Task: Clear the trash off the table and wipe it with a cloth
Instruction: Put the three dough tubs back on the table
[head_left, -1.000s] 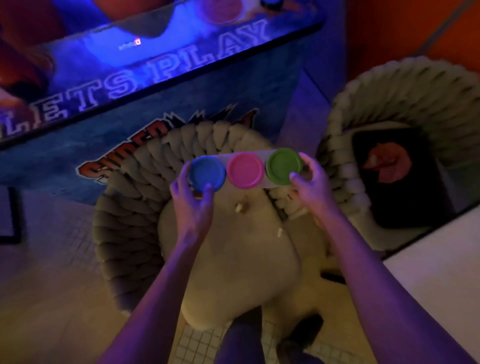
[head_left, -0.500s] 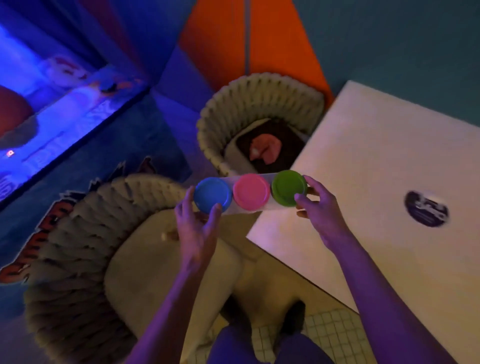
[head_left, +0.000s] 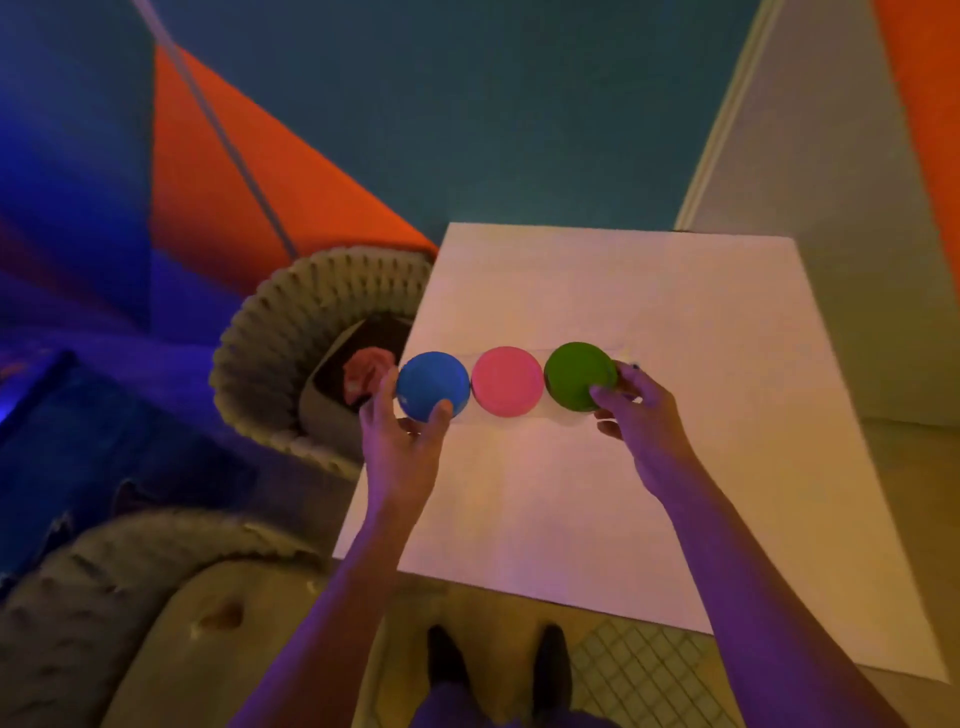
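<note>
Left hand (head_left: 400, 447) and right hand (head_left: 636, 415) grasp opposite ends of a clear-wrapped pack of three blue, pink and green-lidded tubs (head_left: 506, 382) above the pale square table (head_left: 649, 493); no lettering is legible.

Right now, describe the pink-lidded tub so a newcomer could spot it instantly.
Start at the pale square table; above its left part, two hands hold a row of three round-lidded tubs. The left hand grips the blue-lidded tub and the right hand the green-lidded tub. The pink-lidded tub is the middle one, touched by neither hand.
</note>
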